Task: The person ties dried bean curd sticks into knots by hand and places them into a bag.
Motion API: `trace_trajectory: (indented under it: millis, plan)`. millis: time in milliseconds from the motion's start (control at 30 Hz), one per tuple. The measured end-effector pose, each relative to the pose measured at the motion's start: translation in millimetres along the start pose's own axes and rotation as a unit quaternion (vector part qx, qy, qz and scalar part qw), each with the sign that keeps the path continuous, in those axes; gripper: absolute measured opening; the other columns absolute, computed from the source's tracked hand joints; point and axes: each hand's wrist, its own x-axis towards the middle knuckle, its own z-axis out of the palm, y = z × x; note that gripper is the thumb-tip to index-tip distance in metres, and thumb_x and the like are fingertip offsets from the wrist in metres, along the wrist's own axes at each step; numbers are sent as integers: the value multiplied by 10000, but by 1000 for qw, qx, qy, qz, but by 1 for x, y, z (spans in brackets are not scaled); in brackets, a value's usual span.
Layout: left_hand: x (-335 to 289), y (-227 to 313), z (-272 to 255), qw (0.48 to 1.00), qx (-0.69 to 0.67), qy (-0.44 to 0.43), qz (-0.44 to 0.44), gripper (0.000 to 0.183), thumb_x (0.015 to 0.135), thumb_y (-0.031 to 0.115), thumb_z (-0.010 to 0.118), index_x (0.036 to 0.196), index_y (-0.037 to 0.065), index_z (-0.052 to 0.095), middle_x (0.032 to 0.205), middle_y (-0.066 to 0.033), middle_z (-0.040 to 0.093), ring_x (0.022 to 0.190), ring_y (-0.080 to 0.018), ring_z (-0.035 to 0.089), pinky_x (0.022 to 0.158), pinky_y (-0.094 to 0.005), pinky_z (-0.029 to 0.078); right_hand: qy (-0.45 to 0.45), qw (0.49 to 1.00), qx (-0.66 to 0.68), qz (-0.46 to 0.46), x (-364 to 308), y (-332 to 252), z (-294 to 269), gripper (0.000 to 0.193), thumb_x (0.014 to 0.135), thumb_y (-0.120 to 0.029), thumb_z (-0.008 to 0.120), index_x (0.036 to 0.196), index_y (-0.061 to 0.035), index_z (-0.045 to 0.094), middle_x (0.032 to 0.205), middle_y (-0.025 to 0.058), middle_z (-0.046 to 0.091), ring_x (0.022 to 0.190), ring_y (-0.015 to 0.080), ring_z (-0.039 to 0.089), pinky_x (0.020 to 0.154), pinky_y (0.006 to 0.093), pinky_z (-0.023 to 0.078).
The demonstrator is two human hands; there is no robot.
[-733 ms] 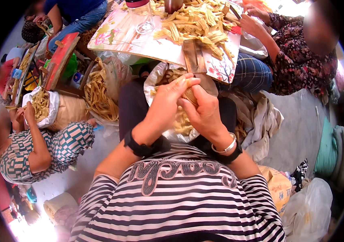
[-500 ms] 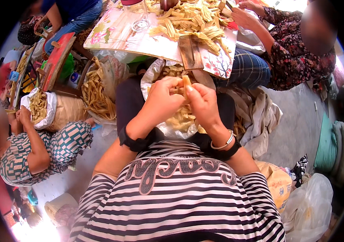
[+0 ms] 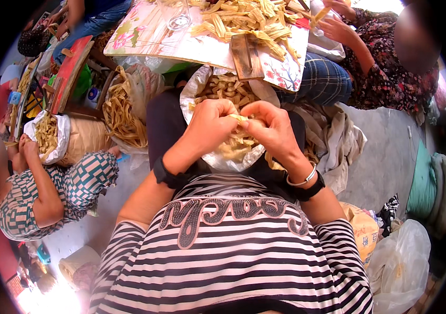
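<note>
Both hands meet in front of me over an open white sack [image 3: 188, 95]. Between the fingertips of my left hand [image 3: 210, 125] and my right hand [image 3: 274, 132] is a small, pale yellow strip [image 3: 239, 118], folded or knotted; it looks like tofu skin. My fingers are pinched on it from both sides and partly hide its shape. Short knotted yellow pieces [image 3: 224, 86] fill the sack below, between my knees.
Ahead, a floral tabletop [image 3: 149, 44] bears a heap of yellow strips [image 3: 249, 23], a clear glass [image 3: 179, 21] and a wooden block [image 3: 245, 55]. A bag of long strips [image 3: 123, 112] stands left. Co-workers sit at the left and far right. A cloth [image 3: 338, 141] lies right.
The strip no longer stands upright between my fingers but lies low and bunched between them. My right hand has turned, its fingers arched over. The co-worker at far right now holds up a strip.
</note>
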Motion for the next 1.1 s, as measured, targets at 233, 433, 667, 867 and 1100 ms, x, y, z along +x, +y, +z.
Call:
trace_trajectory:
  millis: [233, 433, 667, 867, 1100]
  plan:
    - [-7, 7, 7, 976, 90, 118, 160, 23, 707, 44, 589, 715, 23, 589, 607, -108, 568, 528, -205, 549, 517, -290, 432, -195, 870, 367, 266, 5, -3, -23, 128, 805, -115, 622, 893, -24, 640, 578, -59, 466, 441, 12, 333, 392, 171, 247]
    - [-7, 7, 7, 944, 151, 179, 234, 68, 683, 10, 604, 749, 23, 599, 615, -107, 585, 527, -227, 586, 491, -293, 444, -185, 811, 502, 238, 6, 17, -17, 131, 853, -92, 581, 965, -38, 622, 560, -85, 378, 429, 4, 281, 381, 161, 223]
    - [-5, 10, -7, 991, 85, 24, 103, 207, 725, 141, 715, 739, -30, 598, 549, -58, 559, 456, -91, 521, 424, -256, 382, -129, 862, 436, 222, 4, 4, -9, 76, 847, -125, 592, 892, -63, 584, 569, -82, 403, 442, -1, 303, 386, 157, 230]
    - [-12, 12, -19, 921, -352, -146, -84, 235, 825, 192, 643, 661, 50, 554, 512, 34, 449, 385, -30, 377, 351, -161, 269, -124, 951, 242, 144, -5, -21, -20, 129, 834, -135, 599, 870, -11, 610, 600, -36, 503, 504, 24, 404, 454, 189, 306]
    - [-15, 0, -32, 911, -349, -199, -90, 238, 852, 196, 613, 689, 28, 570, 520, 33, 437, 410, -33, 397, 369, -176, 296, -117, 992, -8, 51, -7, -20, -58, 162, 821, -106, 608, 770, 45, 640, 605, -20, 549, 553, 44, 450, 495, 203, 353]
